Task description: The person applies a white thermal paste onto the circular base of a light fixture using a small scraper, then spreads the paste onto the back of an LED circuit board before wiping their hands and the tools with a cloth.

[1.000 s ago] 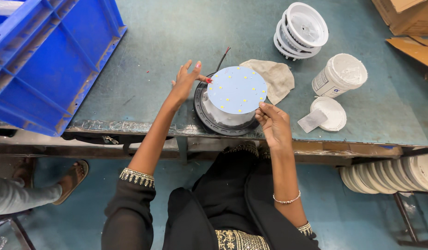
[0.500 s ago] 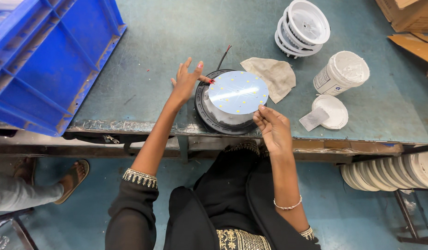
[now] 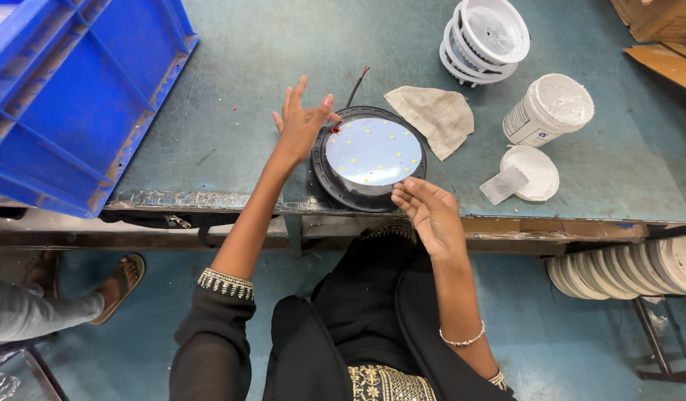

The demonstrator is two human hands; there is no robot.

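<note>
On the green bench [image 3: 209,141] the round white LED board [image 3: 373,151] already sat inside the black lamp housing [image 3: 330,182] near the front edge, so seating looked mostly done. The left hand [image 3: 302,122] rested spread-open on the rim, and the right hand's [image 3: 430,212] loosely curled fingers [image 3: 408,194] touched the board's near edge, gripping nothing as far as I could tell.

Lamp assembly workshop: worn green workbench [image 3: 209,111], blue crate [image 3: 68,96], stacked white housings [image 3: 484,37], paste tub [image 3: 547,111].

I see bare table [image 3: 232,96] between blue crate [image 3: 68,96] and lamp disc [image 3: 369,157], rag [image 3: 434,116] hard by its right, tub [image 3: 547,110], lid [image 3: 530,172], stacked housings [image 3: 485,38] crowding far right
</note>
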